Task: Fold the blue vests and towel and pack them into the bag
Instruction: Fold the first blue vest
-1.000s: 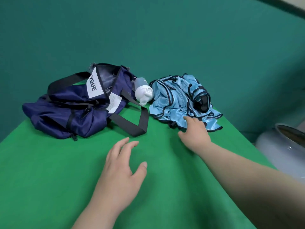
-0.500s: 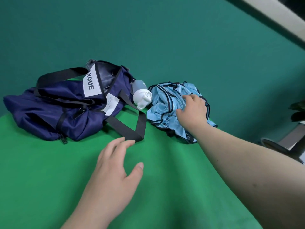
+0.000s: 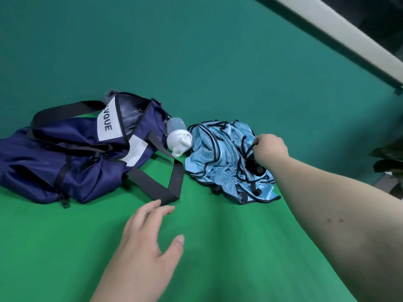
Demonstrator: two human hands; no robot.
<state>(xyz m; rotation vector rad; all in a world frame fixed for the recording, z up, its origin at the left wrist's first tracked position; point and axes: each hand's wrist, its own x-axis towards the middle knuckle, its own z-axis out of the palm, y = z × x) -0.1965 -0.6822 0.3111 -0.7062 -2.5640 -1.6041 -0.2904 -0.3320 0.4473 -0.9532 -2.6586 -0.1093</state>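
A green cloth (image 3: 218, 253) covered the table before a teal backdrop. The right hand (image 3: 270, 151), fingers curled, gripped the black trim of the crumpled blue vests (image 3: 218, 158) at two o'clock. The left hand (image 3: 148, 243) was spread at six o'clock, fingertips near the strap (image 3: 161, 188). The navy bag (image 3: 65, 166) lay at ten o'clock, long axis nine-to-three, open mouth toward the vests.

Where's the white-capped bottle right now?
In the head view, the white-capped bottle lies between the navy bag on its left and the blue vests on its right.
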